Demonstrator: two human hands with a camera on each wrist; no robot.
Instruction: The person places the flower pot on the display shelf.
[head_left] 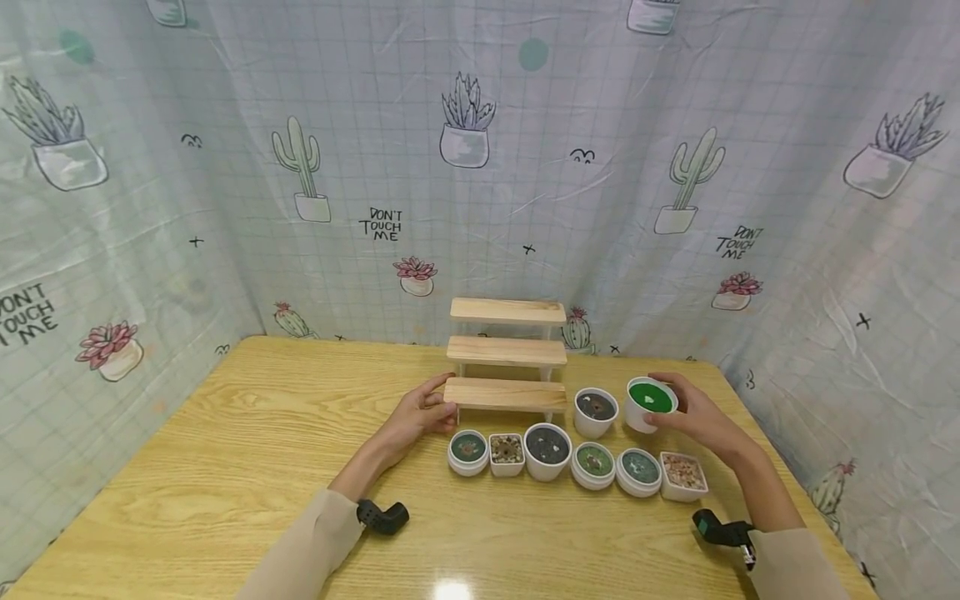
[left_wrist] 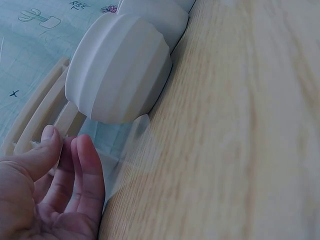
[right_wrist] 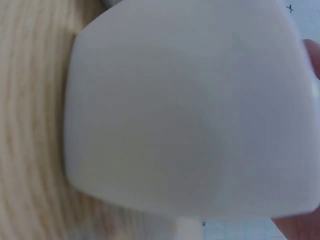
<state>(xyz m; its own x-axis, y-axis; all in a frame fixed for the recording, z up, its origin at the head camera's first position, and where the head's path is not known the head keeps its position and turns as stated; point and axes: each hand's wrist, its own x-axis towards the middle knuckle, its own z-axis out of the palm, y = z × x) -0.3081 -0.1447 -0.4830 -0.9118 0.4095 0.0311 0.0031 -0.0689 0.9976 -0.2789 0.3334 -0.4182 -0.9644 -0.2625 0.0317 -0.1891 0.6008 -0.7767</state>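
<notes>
So there's a three-tier wooden stand on the table, and the left hand has the left end of its bottom tier pinched, thumb on top, fingers curled in below. Right hand is over to the right of the stand, thumb and fingers wrapped round a white pot with a bright green top. Can't tell if that pot's base is touching down. Between it and the stand is a dark-topped pot, just off the stand's right end. Then there's a row of six pots, square pebble pot included, starting right in front of the stand and running off to its right.
</notes>
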